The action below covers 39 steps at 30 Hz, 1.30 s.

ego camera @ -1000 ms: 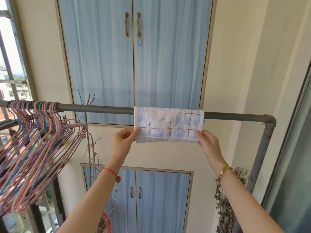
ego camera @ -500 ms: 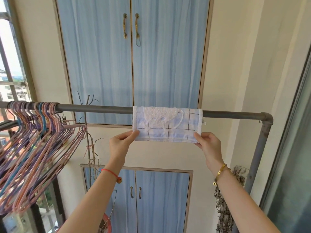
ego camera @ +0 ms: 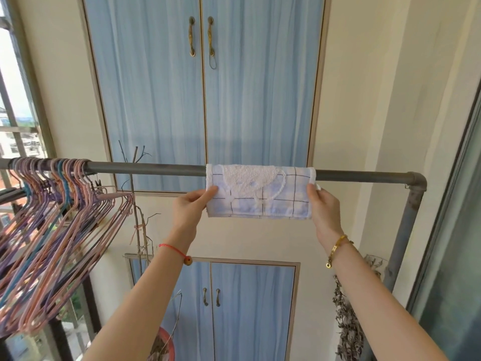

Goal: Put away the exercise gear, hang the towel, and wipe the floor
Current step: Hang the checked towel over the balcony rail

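Observation:
A small blue-and-white checked towel (ego camera: 263, 201) hangs folded over the grey drying rail (ego camera: 145, 169), right of its middle. My left hand (ego camera: 188, 211) pinches the towel's left edge between thumb and fingers. At the right edge my right hand (ego camera: 325, 212) holds the towel the same way. Both arms reach up from below.
Several pink, purple and blue hangers (ego camera: 57, 230) crowd the rail's left end by the window. The rail bends down into a post (ego camera: 406, 230) at the right. Blue cupboard doors (ego camera: 203, 87) stand behind, more below. Dried plants (ego camera: 346, 321) hang at lower right.
Both hands have slid up a little along the towel's side edges. The towel stays on the rail.

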Available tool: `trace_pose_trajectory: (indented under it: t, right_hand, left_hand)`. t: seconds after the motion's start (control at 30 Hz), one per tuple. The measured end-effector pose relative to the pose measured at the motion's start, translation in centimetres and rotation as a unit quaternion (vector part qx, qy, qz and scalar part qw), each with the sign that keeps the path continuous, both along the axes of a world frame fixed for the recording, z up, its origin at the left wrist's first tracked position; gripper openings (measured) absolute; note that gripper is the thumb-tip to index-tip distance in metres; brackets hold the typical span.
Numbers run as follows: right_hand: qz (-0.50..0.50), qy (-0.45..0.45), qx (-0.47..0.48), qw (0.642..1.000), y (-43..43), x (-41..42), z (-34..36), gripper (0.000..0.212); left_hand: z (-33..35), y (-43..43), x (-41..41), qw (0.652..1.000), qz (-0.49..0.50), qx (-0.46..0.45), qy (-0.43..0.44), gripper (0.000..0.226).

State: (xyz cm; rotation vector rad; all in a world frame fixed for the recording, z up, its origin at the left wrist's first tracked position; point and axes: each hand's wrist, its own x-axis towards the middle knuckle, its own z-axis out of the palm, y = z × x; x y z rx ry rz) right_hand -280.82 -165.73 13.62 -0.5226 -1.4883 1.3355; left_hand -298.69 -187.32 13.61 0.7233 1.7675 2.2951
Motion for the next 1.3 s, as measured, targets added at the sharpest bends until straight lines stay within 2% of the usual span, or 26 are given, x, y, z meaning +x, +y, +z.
trace_pose_trajectory:
  t: [0.13, 0.27, 0.4, 0.63, 0.73, 0.83, 0.93, 1.1, 1.17, 1.3]
  right_hand:
    - [-0.004, 0.008, 0.023, 1.000, -0.5, -0.1, -0.2, 0.050]
    - [0.029, -0.028, 0.022, 0.999, -0.6, -0.1, -1.7, 0.036]
    - [0.035, -0.050, 0.025, 0.998, -1.0, 0.5, -3.8, 0.017]
    - [-0.014, -0.074, 0.032, 0.997, -0.8, 0.7, -4.5, 0.028]
    - [-0.004, -0.070, 0.031, 0.997, -1.0, 1.0, -4.5, 0.025]
    - [0.035, -0.047, 0.014, 0.998, -1.4, 1.7, -4.3, 0.018]
    - [0.060, -0.030, -0.013, 0.998, -1.6, 2.7, -4.7, 0.010]
    - [0.064, -0.040, -0.074, 0.994, -1.7, 3.5, -6.0, 0.020]
    - [0.066, -0.053, -0.074, 0.994, -2.1, 4.0, -6.4, 0.023]
    - [0.083, -0.069, -0.055, 0.993, -3.9, 5.3, -6.5, 0.019]
  left_hand:
    - [-0.3, 0.3, 0.2, 0.999, 0.014, 0.025, -0.013, 0.018]
    - [-1.4, 0.3, 0.5, 0.998, -0.001, 0.056, -0.022, 0.011]
    - [-3.4, 0.3, 1.2, 0.996, 0.013, 0.070, -0.052, 0.014]
    - [-3.5, 0.3, 1.9, 0.994, 0.067, 0.064, -0.054, 0.019]
    - [-3.1, 0.1, 2.4, 0.994, 0.072, 0.068, -0.050, 0.022]
    - [-2.8, -0.4, 2.9, 0.993, 0.070, 0.078, -0.054, 0.042]
    - [-3.4, -1.1, 3.4, 0.997, 0.074, 0.029, -0.015, 0.055]
    - [-4.2, -2.8, 5.4, 0.997, 0.069, -0.009, 0.019, 0.038]
    - [-4.4, -3.4, 6.2, 0.998, 0.048, -0.006, 0.034, 0.030]
    - [-5.1, -4.8, 8.1, 0.998, 0.030, 0.007, 0.051, 0.029]
